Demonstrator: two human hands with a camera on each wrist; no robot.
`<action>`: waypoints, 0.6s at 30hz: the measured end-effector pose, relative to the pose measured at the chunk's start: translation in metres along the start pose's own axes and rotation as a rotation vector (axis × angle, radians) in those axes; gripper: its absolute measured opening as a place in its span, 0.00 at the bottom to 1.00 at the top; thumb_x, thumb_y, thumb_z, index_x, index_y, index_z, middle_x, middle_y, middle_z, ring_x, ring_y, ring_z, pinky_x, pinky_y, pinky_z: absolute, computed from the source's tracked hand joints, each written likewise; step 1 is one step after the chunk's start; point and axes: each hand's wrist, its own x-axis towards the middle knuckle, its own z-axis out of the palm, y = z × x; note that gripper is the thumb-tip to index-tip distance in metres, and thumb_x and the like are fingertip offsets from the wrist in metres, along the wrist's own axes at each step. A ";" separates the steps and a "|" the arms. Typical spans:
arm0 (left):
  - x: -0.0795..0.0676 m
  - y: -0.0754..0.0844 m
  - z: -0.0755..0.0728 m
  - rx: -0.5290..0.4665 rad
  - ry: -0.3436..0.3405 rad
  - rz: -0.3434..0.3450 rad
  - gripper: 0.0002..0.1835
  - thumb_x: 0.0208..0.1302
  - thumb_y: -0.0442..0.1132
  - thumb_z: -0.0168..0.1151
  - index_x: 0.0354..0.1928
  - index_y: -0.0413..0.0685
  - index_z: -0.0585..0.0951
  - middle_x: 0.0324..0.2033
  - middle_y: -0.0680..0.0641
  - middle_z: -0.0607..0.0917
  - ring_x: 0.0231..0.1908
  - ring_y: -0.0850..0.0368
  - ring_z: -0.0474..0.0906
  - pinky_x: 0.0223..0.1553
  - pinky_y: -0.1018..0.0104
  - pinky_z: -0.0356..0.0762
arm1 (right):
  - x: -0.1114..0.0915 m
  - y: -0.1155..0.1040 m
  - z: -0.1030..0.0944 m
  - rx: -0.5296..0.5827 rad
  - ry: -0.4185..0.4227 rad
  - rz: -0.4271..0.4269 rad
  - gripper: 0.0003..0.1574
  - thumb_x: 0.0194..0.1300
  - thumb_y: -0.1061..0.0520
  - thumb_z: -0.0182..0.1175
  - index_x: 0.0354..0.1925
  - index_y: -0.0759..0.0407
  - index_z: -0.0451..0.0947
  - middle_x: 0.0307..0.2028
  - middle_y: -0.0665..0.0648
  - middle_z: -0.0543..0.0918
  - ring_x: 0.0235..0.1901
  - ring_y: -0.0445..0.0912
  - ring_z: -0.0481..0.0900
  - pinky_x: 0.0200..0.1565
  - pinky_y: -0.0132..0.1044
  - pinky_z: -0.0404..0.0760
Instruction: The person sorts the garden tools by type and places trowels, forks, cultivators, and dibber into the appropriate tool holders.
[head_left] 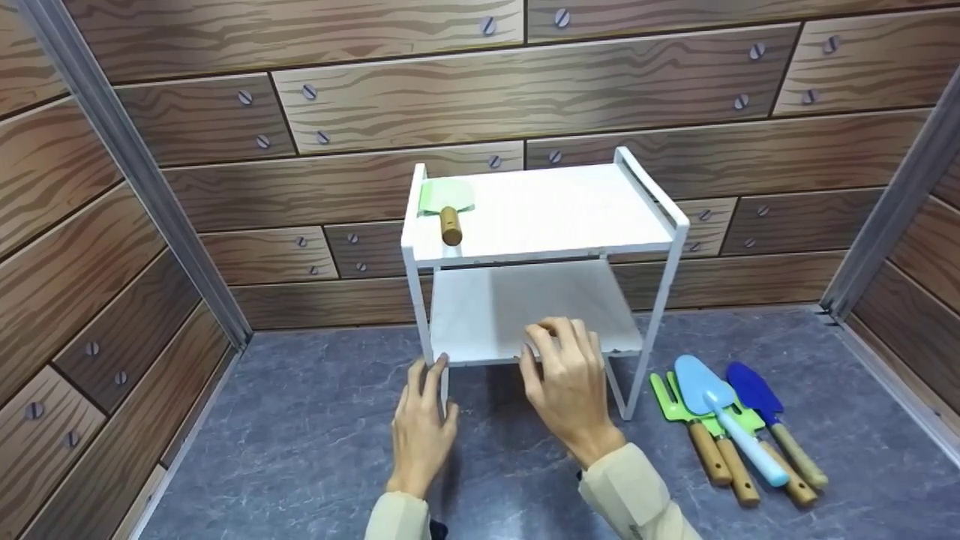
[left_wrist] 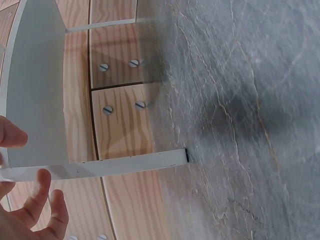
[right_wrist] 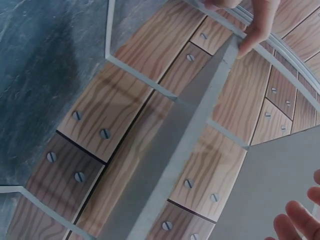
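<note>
A small white two-tier shelf (head_left: 555,217) stands in front of me. My left hand (head_left: 421,431) is at its left front leg, by the corner of the lower tier (head_left: 480,315). In the left wrist view, the left fingers (left_wrist: 37,197) lie on both sides of the white leg (left_wrist: 125,164), not closed around it. Just before the lower tier's front edge, my right hand (head_left: 566,375) hovers with loosely bent fingers and nothing in them. A hand shovel with a pale green blade and wooden handle (head_left: 451,225) lies on the upper tier's left end.
Right of the shelf, garden tools lie in a pile on the grey marbled floor (head_left: 300,435): a light blue trowel (head_left: 705,386), a dark blue trowel (head_left: 756,390) and green forks (head_left: 675,409) with wooden handles. Wood-plank-patterned walls (head_left: 450,97) with metal corner posts (head_left: 142,172) enclose the space.
</note>
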 end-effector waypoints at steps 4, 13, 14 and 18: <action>-0.002 0.000 0.000 0.003 -0.009 0.004 0.36 0.50 0.27 0.72 0.65 0.46 0.76 0.61 0.38 0.74 0.45 0.43 0.81 0.37 0.48 0.86 | -0.008 0.003 -0.002 -0.010 0.000 0.000 0.12 0.51 0.66 0.69 0.38 0.65 0.83 0.37 0.61 0.81 0.36 0.56 0.77 0.33 0.48 0.74; 0.001 0.001 -0.001 0.005 -0.012 0.002 0.35 0.51 0.28 0.72 0.65 0.46 0.76 0.62 0.37 0.73 0.46 0.42 0.81 0.39 0.47 0.86 | -0.023 0.015 -0.007 -0.031 -0.028 -0.001 0.11 0.52 0.66 0.69 0.37 0.65 0.84 0.37 0.61 0.82 0.36 0.56 0.77 0.35 0.50 0.76; 0.001 0.001 -0.001 0.004 -0.013 0.000 0.35 0.51 0.28 0.72 0.66 0.46 0.76 0.62 0.37 0.73 0.46 0.42 0.81 0.39 0.47 0.86 | -0.024 0.016 -0.008 -0.034 -0.033 0.000 0.11 0.52 0.66 0.69 0.37 0.65 0.84 0.37 0.61 0.82 0.35 0.56 0.77 0.35 0.50 0.76; 0.001 0.001 -0.002 0.003 -0.016 -0.007 0.36 0.51 0.28 0.71 0.66 0.46 0.76 0.62 0.38 0.73 0.46 0.42 0.81 0.39 0.46 0.86 | -0.030 0.021 -0.010 -0.044 -0.050 0.004 0.11 0.52 0.66 0.69 0.38 0.66 0.85 0.36 0.61 0.83 0.36 0.56 0.77 0.35 0.50 0.76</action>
